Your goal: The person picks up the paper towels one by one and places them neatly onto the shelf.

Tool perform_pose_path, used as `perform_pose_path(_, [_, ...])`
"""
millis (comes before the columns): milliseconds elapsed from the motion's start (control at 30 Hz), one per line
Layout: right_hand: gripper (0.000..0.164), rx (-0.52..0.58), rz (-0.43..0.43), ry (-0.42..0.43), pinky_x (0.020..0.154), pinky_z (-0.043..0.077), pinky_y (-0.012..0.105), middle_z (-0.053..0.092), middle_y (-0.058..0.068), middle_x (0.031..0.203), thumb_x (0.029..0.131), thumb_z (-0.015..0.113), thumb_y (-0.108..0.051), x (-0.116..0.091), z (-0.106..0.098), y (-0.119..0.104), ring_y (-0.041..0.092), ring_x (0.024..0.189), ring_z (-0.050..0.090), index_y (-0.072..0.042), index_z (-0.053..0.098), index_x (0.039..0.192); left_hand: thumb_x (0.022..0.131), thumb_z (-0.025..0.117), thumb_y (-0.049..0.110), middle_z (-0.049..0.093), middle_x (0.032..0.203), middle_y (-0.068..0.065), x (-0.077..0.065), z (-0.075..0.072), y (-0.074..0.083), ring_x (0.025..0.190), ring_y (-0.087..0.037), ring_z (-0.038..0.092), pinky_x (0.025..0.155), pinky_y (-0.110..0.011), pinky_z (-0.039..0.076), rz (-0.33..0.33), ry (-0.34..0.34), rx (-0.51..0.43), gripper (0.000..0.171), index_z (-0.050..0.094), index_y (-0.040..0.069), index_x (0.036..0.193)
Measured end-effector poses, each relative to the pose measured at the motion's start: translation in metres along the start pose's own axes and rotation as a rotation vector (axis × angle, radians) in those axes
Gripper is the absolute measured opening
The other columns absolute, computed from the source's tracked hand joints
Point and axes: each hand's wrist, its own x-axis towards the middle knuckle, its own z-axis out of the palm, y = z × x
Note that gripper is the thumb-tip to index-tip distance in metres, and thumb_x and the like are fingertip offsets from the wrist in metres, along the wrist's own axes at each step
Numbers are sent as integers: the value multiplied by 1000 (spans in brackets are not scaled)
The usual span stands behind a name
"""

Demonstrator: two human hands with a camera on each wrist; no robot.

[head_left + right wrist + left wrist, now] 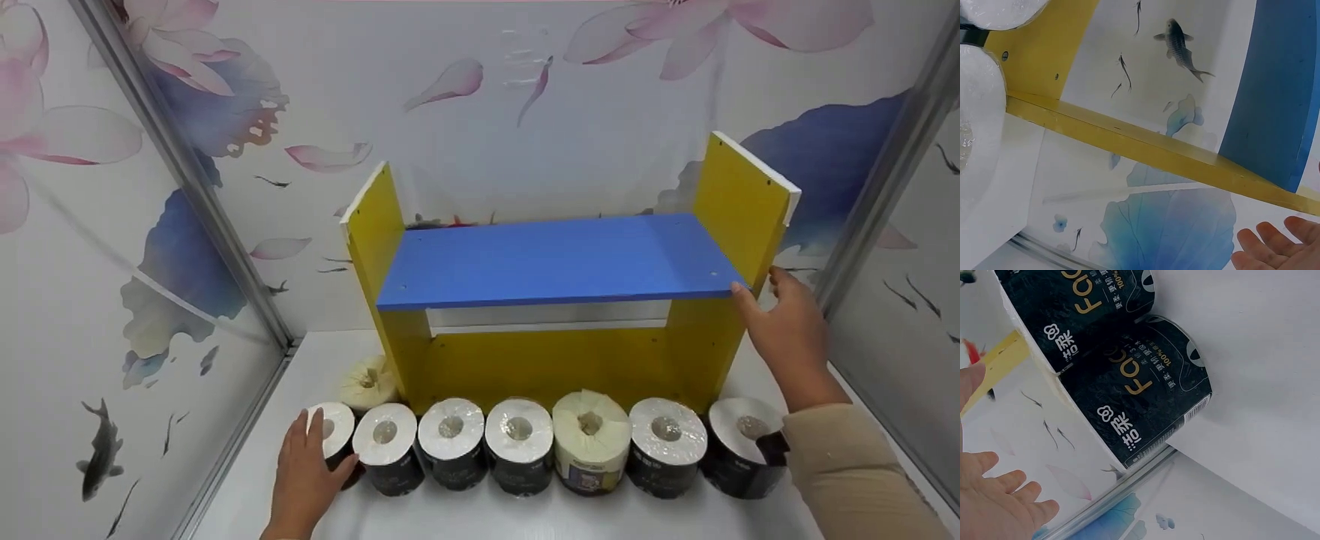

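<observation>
A small shelf unit stands with yellow side panels (739, 199) and a blue shelf board (555, 259) between them. My right hand (791, 330) is at its right side, the thumb at the board's front corner and the fingers beside the panel's outer face. In the right wrist view those fingers (1266, 244) look loosely extended below the yellow panel edge (1145, 149). My left hand (309, 469) is beside the leftmost white-topped toilet roll (337, 427), fingers extended. The left wrist view shows dark-wrapped rolls (1134, 388) apart from that hand (994, 500).
Several toilet rolls line the shelf's front, mostly dark-wrapped, with a cream-wrapped roll (592, 442) among them. Another cream roll (369, 381) sits behind at left. Printed wall panels (525, 165) enclose the white tabletop (525, 517) at the back and sides.
</observation>
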Motion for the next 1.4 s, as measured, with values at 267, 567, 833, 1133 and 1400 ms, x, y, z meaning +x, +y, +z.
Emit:
perform_pose_path(267, [80,-29,4,-4,95,32,68,37,33,143,96,41,-56,5,3,2,53,127,37,2,28,149,79,78,24,20,149,-36,3,1,-6,136,-52,19,106,-63,23,-54,-23,-60,93,23,-9,147])
perform_pose_path(567, [78,-23,-2,-6,96,33,68,40,32,142,96,41,-57,8,5,3,52,127,38,2,35,146,81,77,21,16,149,-36,5,7,-12,136,-52,16,106,-62,23,-153,-52,-153,93,19,-9,147])
perform_pose_path(833, [69,0,-44,21,96,32,67,42,34,137,99,41,-49,10,5,4,53,124,39,6,40,140,79,77,18,13,149,-38,6,12,-22,136,-54,12,108,-61,19,-200,-41,-218,94,18,-11,147])
perform_pose_path(1133, [71,74,-29,2,97,33,66,42,31,139,98,41,-51,11,6,8,50,127,38,3,37,144,80,76,15,7,150,-39,8,14,-28,137,-55,7,108,-63,16,-222,-42,-240,95,15,-12,147])
perform_pose_path(1400, [74,125,1,-20,100,31,65,39,31,142,98,43,-51,12,4,8,50,129,36,3,33,146,80,76,13,8,149,-39,11,18,-34,137,-55,7,108,-63,16,-247,-48,-237,95,13,-13,147])
